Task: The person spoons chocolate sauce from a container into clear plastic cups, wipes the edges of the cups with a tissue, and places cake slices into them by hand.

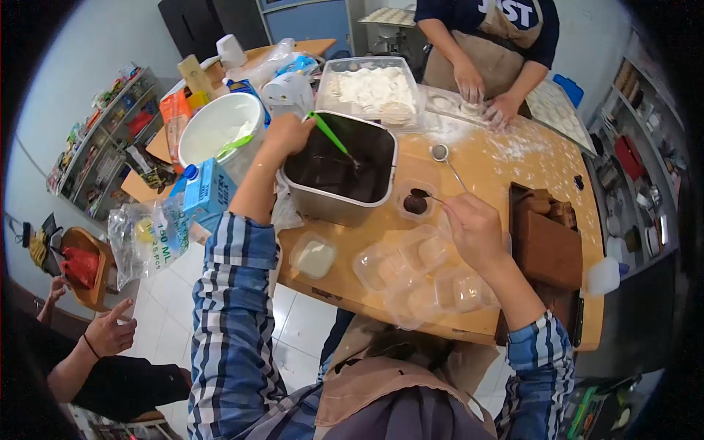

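My left hand (288, 137) is closed at the back left corner of a deep rectangular container (337, 211) that holds dark brown chocolate mixture. Beside those fingers, a green-handled spatula (331, 134) leans inside with its tip in the mixture. My right hand (471, 224) pinches a small spoon (421, 193). Its bowl is over a clear plastic cup (416, 208) with dark chocolate in it. Several clear plastic cups (425, 247) stand near the table's front edge. A cup with a pale cream filling (315, 257) sits in front of the container.
A small strainer (440, 152) lies behind the cup. Chocolate cake (546, 249) stands on a tray at right. To the left are a white bowl (220, 125), a blue carton (205, 189) and a plastic bag (147, 238). A co-worker's hands (501, 110) handle dough; another person's hand (110, 330) shows at left.
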The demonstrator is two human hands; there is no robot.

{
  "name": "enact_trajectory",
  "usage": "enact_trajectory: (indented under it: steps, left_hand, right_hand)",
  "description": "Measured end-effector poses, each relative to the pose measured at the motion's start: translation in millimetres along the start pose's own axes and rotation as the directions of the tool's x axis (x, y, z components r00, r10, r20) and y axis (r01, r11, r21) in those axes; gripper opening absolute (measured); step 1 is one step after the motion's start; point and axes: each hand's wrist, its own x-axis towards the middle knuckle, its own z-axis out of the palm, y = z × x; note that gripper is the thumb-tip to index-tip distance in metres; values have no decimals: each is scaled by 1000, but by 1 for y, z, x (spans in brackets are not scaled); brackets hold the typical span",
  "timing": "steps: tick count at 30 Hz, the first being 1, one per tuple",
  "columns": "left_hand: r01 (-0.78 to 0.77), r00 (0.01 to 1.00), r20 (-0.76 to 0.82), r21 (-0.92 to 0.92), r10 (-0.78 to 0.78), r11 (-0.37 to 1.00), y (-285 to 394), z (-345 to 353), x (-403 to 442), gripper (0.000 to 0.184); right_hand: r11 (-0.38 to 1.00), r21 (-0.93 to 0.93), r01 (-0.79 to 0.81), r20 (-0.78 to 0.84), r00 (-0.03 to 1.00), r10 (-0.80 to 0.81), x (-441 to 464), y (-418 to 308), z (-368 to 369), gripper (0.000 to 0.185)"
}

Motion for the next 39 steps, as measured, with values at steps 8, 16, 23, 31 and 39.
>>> enact_trajectory:
  steps: [8, 16, 23, 31, 39]
  left_hand:
    - [67, 996, 56, 73, -71, 995, -24, 18, 8, 62]
    - [171, 975, 138, 19, -172, 985, -19, 14, -2, 63]
    - [146, 981, 118, 95, -157, 985, -8, 4, -6, 63]
    - [-88, 921, -361, 169, 145, 982, 29, -48, -70, 48]
    - [-51, 820, -545, 234, 175, 971, -13, -110, -157, 38]
  right_hand:
    - [1000, -25, -4, 57, 998, 6, -8, 10, 11, 7]
    - [999, -34, 4, 57, 998, -2, -9, 9, 13, 6]
    - [1000, 3, -23, 24, 999, 23, -12, 8, 15, 2]
    - [1000, 24, -1, 47, 999, 0, -10, 6, 14, 4]
    - [1000, 13, -11, 57, 998, 10, -11, 8, 13, 2]
